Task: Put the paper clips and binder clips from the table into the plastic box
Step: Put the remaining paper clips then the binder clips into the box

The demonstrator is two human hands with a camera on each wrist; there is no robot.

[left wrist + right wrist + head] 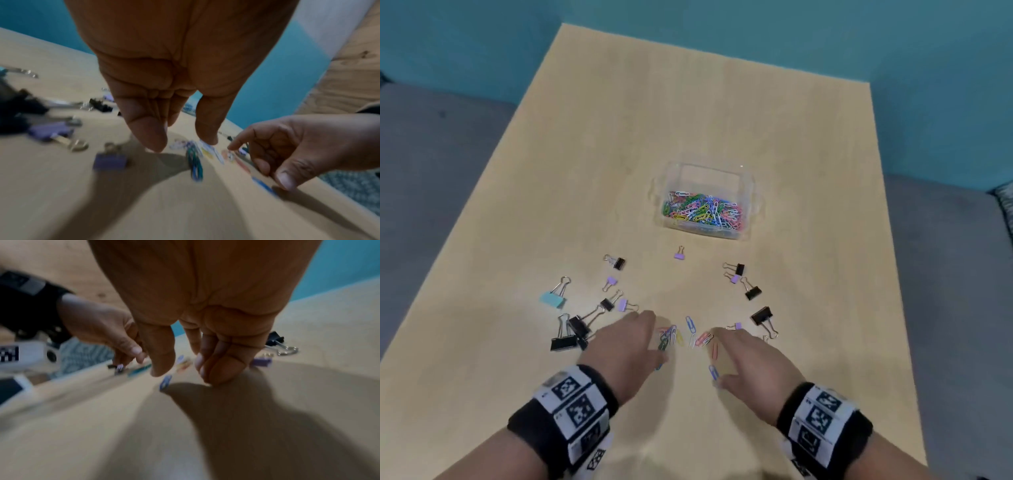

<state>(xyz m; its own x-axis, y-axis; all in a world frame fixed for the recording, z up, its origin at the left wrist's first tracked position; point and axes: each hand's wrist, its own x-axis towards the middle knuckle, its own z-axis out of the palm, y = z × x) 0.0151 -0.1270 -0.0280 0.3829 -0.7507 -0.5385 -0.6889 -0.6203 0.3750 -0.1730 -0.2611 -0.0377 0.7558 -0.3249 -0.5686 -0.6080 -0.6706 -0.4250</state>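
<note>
On the table (619,137), the plastic box (751,205) sits at twelve o'clock from the loose paper clips (681,337), more clips lying inside it. Binder clips (571,329) spread from nine to eleven o'clock, with others from one to three. The left hand (630,342) is at eight o'clock of the pile, the right hand (750,363) at four, possibly touching the tabletop.

Motion-blurred paper clips (194,164) under fingers (148,134)
</note>
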